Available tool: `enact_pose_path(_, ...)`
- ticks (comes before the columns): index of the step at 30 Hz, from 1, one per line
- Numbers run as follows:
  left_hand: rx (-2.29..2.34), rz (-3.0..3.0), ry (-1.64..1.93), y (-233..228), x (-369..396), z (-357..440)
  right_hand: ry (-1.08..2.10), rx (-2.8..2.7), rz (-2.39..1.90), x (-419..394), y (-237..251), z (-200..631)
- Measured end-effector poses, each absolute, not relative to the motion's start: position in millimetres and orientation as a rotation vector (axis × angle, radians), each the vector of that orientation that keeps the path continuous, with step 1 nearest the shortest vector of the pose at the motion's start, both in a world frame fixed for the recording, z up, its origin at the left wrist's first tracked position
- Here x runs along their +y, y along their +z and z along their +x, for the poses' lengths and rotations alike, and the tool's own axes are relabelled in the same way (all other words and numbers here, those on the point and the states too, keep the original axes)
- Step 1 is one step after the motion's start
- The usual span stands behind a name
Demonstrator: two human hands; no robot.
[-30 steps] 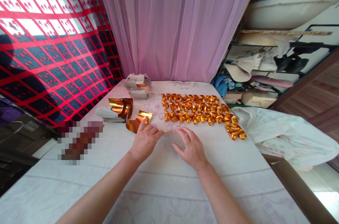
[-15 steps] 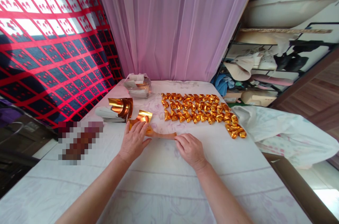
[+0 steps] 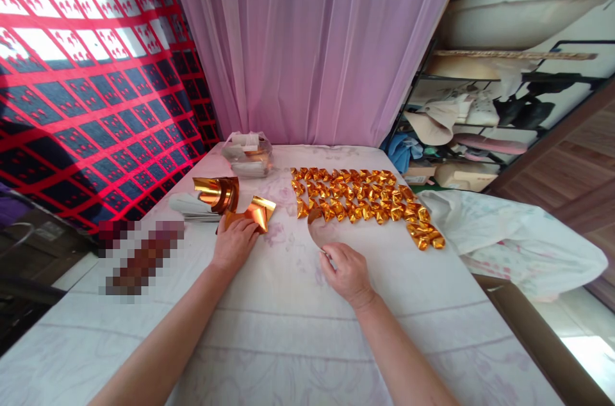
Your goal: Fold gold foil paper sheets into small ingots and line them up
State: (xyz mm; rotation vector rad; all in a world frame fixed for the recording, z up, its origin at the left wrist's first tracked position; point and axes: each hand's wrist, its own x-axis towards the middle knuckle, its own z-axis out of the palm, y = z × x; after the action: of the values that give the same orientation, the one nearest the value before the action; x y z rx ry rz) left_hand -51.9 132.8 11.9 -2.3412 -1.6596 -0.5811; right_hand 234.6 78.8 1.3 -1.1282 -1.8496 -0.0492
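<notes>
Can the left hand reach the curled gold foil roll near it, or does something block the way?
Probably yes. The left hand rests on the loose gold sheet, and the curled gold foil roll lies just beyond it with nothing standing between them.

Two bare forearms enter from bottom edge, no sleeves in view up to the frame edge. Left hand & right hand: no gloves, no rings, no watch or wristband seen. Fingers short, rounded; nails plain, unpainted as far as visible. Rest of body out of frame.
</notes>
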Motion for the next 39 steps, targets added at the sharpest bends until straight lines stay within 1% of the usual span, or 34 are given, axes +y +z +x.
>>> enact_pose_path(5, -1.602, -2.357, -0.669, 9.4, 114.3, -40.6, 0.101, -1.712, -1.197, 78.3, 1.9, 229.2)
enact_pose_path(7, -1.553, -2.388, -0.699, 7.8, 100.8, -31.7, 0.285, -1.595, -1.232, 76.8, 5.3, 221.6)
enact_pose_path(9, -1.499, -2.425, -0.716, 6.4, 87.9, -22.0, 0.749, -1.253, -1.220, 74.1, 10.3, 210.7)
enact_pose_path(11, -1.454, -2.453, -0.731, 5.3, 78.0, -13.5, 1.034, -0.980, -1.171, 69.5, 16.0, 198.1)
enact_pose_path(14, -1.388, -2.473, -0.815, 4.6, 70.0, -6.5, 1.252, -0.795, -1.122, 60.3, 23.5, 180.6)
enact_pose_path(17, -1.326, -2.484, -0.875, 4.7, 66.8, -7.4, 1.331, -0.709, -1.110, 52.6, 26.7, 169.4)
enact_pose_path(22, -1.222, -2.546, -0.926, 7.9, 61.5, -15.4, 1.350, -0.714, -1.135, 48.9, 24.9, 165.1)
enact_pose_path(26, -1.261, -2.660, -1.124, 9.6, 56.5, -16.8, 1.284, -0.879, -1.138, 51.0, 23.9, 171.7)
enact_pose_path(30, -1.312, -2.686, -1.286, 7.7, 53.4, -13.8, 1.035, -1.143, -1.170, 58.7, 23.3, 192.9)
enact_pose_path(32, -1.305, -2.708, -1.333, 6.9, 52.3, -12.2, 0.909, -1.379, -1.181, 64.2, 21.9, 206.2)
enact_pose_path(35, -1.275, -2.756, -1.358, 7.5, 50.5, -11.3, 0.746, -1.792, -1.059, 71.0, 17.6, 221.7)
enact_pose_path(39, -1.209, -2.839, -1.353, 9.5, 46.8, -14.4, 0.518, -2.078, -1.034, 73.8, 11.2, 229.3)
